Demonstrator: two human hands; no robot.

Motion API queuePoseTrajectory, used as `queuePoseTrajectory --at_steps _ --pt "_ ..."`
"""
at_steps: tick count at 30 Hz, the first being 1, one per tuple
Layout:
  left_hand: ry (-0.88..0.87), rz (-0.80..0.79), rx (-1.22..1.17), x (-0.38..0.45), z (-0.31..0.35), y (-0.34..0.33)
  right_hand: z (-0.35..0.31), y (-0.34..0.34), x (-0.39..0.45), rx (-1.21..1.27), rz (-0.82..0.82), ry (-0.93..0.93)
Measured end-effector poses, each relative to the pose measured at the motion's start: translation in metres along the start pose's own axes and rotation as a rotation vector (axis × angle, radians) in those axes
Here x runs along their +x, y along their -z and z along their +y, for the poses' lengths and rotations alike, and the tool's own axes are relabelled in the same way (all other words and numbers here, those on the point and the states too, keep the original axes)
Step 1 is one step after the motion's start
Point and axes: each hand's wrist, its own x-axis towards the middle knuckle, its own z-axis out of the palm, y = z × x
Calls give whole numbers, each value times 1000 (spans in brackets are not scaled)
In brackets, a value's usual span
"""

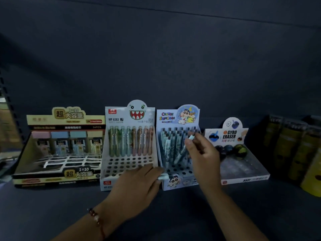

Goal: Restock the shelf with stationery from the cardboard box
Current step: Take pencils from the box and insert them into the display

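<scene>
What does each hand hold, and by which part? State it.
The right hand pinches a pale pen near its top end over the Crayon Shinchan box. The left hand grips another pen, only one end showing.

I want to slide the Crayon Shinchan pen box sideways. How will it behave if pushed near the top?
The pen box looks like thin card, so probably light. Its tall header and upright pens sit high, so a high push may tip it. The front rows of holes are unfilled, so pens may rattle. Pushing low seems safer.
</scene>
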Motion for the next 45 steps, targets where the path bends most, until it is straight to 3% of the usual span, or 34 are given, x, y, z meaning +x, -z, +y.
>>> queuePoseTrajectory --at_steps 4,23,29,45 --pt "81 18 -178 -2 -7 0 6 0 0 -21 -39 26" --pt "141 -66 -241 -5 -4 -1 15 -5 -6 -101 57 50" --pt "144 -70 -275 -6 -2 0 23 -10 -6 -148 -93 10" --pt "180 -48 -268 -4 2 6 21 -9 -4 -205 -127 -32"
